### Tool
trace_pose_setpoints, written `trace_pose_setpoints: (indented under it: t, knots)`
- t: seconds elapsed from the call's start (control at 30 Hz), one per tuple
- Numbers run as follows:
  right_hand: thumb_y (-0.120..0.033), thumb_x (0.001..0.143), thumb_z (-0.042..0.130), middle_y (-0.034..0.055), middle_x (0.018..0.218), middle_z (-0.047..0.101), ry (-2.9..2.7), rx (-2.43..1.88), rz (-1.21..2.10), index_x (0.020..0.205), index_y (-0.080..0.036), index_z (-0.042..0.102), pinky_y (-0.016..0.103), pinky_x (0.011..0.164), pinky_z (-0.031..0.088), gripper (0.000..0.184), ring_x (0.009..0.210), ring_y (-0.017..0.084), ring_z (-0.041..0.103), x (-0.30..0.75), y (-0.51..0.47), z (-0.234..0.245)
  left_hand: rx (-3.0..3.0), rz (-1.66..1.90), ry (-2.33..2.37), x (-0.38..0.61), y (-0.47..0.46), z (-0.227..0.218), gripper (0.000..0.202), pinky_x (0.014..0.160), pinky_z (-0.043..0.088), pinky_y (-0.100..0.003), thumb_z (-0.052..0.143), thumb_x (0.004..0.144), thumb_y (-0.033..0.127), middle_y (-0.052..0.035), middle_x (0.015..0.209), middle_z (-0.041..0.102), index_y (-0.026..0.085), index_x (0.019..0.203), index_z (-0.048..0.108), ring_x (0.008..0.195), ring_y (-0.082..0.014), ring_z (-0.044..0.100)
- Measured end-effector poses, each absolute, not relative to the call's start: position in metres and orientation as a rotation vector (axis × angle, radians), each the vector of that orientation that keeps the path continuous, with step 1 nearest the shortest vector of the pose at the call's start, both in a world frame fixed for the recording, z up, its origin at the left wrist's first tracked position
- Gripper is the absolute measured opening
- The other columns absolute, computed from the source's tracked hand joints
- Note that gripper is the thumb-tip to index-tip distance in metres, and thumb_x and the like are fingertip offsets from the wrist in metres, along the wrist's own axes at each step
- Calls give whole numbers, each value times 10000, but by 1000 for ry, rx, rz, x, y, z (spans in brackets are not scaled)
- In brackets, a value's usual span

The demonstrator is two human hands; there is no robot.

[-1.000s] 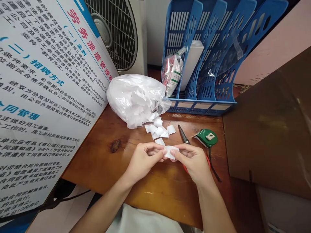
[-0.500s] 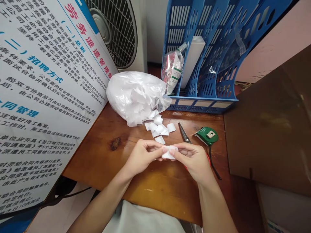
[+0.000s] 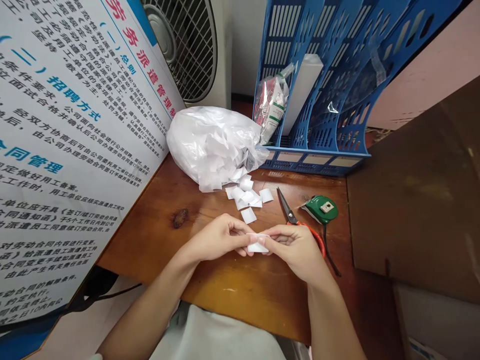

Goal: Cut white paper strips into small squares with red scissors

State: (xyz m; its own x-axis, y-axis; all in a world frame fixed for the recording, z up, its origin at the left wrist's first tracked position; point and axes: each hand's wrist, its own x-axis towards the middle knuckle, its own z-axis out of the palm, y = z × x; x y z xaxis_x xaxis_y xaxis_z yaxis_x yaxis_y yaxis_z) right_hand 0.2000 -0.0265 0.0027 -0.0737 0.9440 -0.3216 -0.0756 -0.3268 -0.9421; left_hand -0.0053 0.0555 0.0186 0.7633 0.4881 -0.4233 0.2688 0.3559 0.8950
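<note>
Between my two hands is a small white paper piece [image 3: 258, 247], pinched by both thumbs and fingertips above the wooden table. My left hand [image 3: 225, 239] closes on its left side. On its right side, my right hand [image 3: 294, 246] grips it the same way. Just beyond lie several loose white paper squares [image 3: 245, 196], one of them apart from the pile and nearer my fingers. They spill from a clear plastic bag [image 3: 187, 132] full of such pieces. Scissors [image 3: 288, 210] with red-orange handles rest partly behind my right hand.
A green tape measure [image 3: 322, 209] with a black strap lies right of the scissors. Behind stands a blue file rack [image 3: 315, 160] holding a plastic packet [image 3: 272, 107] and a white box [image 3: 302, 90]. A printed board [image 3: 75, 150] leans at left, near a fan [image 3: 187, 50]. Brown cardboard [image 3: 412, 200] flanks the right.
The paper piece, still in both hands, is slightly lower in view and tipped differently. My right hand has shifted, showing more of the scissors' handles. The camera view has moved a little.
</note>
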Motion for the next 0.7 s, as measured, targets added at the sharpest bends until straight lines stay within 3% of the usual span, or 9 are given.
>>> trace_pose_setpoints:
  t: [0.13,0.33,0.7]
  knots:
    - [-339,834,800,35,727,756,-1079,-1380,1545,838,-194,808,234,631,573,145,667,157,692,198,-27,4,1255,160,726,-7,53,19,380,752,603,-288,681,915,440,-126,880,770,98,1037,795,776,-191,717]
    - [-334,834,803,36,863,790,-1044,-1395,1511,913,-207,785,234,722,592,151,785,173,747,197,-26,5,1258,288,781,-7,49,16,329,709,585,-242,722,893,395,-95,815,760,110,1033,805,716,-155,689]
    - [-392,844,761,64,820,772,-1251,-1506,1589,915,-170,791,283,683,561,235,744,193,710,200,-15,19,1144,224,760,-9,40,2,390,721,586,-217,710,895,472,-107,830,771,107,994,805,725,-141,708]
